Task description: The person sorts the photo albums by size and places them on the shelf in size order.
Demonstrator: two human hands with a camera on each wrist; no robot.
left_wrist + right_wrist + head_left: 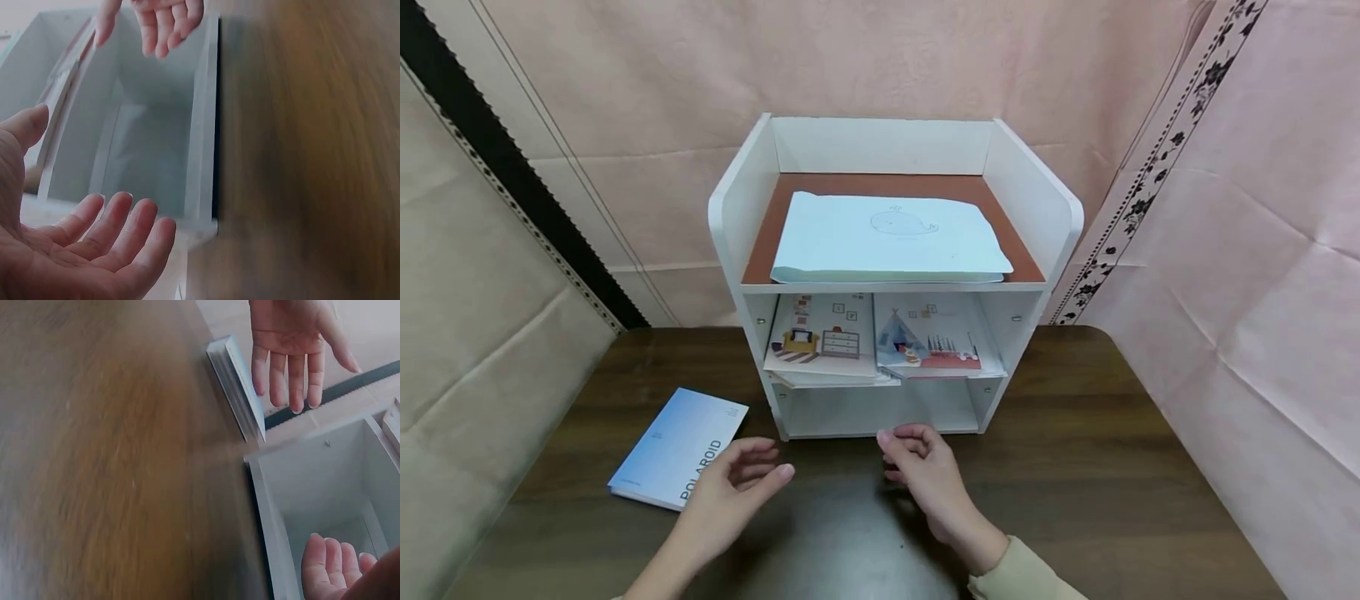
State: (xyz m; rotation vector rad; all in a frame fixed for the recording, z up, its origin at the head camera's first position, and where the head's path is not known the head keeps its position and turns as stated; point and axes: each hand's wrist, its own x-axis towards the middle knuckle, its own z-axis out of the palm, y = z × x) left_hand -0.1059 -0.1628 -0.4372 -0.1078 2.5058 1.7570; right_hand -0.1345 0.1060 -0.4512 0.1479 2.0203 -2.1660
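Observation:
In the head view my left hand (724,500) hovers over the near right corner of a blue-and-white book (681,446) marked POLAROID, its fingers relaxed around nothing. My right hand (928,479) is in front of the bottom compartment of a white shelf (1033,225), fingers loosely bent and holding nothing. Both palms face each other in the wrist views, where the left hand (94,250) and right hand (331,572) have bare, apart fingers. On the middle shelf lie illustrated booklets (823,337), left and right. A pale blue sheet-like stack (880,237) with a whale drawing lies on the brown top.
The shelf stands at the back middle of a dark wooden table (1105,467). Pink cloth (880,58) hangs behind it and along both sides, with a black band (512,158) at the left and a floral trim (1138,200) at the right.

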